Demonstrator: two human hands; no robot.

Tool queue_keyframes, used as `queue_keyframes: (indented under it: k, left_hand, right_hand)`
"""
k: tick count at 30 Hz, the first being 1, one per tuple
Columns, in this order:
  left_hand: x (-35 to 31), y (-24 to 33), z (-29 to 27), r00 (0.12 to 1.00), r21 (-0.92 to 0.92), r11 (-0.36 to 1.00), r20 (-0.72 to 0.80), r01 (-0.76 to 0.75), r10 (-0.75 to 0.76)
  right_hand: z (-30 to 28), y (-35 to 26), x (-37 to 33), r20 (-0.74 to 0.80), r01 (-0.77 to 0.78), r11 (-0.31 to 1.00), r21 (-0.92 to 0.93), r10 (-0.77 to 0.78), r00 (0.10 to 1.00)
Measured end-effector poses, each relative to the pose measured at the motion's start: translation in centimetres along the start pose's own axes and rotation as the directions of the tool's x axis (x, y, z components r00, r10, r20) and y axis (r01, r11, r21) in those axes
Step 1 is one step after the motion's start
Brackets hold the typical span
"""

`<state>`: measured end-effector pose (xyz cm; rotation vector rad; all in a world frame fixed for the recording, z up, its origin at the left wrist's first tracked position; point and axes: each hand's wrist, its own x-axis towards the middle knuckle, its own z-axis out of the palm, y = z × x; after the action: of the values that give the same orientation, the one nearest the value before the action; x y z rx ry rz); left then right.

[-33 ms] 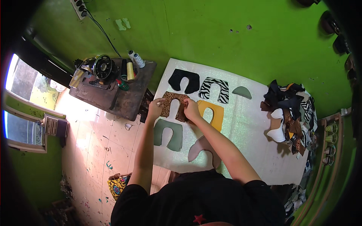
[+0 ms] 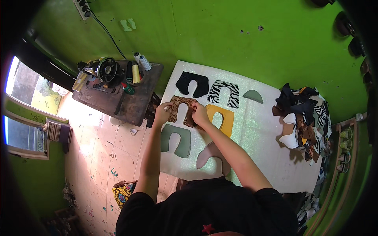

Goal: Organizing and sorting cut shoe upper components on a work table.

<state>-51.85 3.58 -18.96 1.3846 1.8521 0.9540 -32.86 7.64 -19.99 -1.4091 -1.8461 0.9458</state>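
A U-shaped leopard-print fabric piece (image 2: 176,108) lies on the pale table between my hands, its opening toward me. My left hand (image 2: 162,112) has its fingers closed at the left edge, and my right hand (image 2: 200,114) pinches the right arm of the U. Just behind are a black U-shaped piece (image 2: 184,83) and a zebra-print one (image 2: 232,93). A yellow piece (image 2: 227,122) sits partly under my right wrist and forearm. Nearer me are a grey-green U-shaped piece (image 2: 169,135) and a grey-brown curved piece (image 2: 204,156), the latter partly hidden by my right arm.
A grey-green half-round piece (image 2: 253,96) rests toward the table's (image 2: 260,165) back. Mixed fabric scraps (image 2: 299,106) are heaped at its right end. Left of the table stands a sewing machine (image 2: 106,70) on a dark stand, with thread cones (image 2: 136,74) and a small green bottle (image 2: 128,89).
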Motion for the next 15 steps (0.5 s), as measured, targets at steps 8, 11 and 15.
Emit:
queue_keyframes:
  k: [8, 11, 15]
  left_hand:
    - [0.3, -0.4, 0.7, 0.978, 0.242, 0.950, -0.012, -0.198, 0.207]
    - [-0.2, -0.2, 0.4, 0.989, 0.270, 0.954, -0.020, -0.134, 0.145]
    - [-1.3, 2.5, 1.2, 0.994, 0.459, 0.885, -0.039, -0.074, 0.103]
  right_hand:
    - [0.3, -0.1, -0.1, 0.112, -0.083, 0.983, -0.165, 0.102, 0.988]
    - [0.3, -1.4, -0.5, 0.159, -0.044, 0.950, -0.309, 0.097, 0.983]
    - [0.1, -1.6, -1.0, 0.100, 0.104, 0.792, -0.602, -0.054, 0.994]
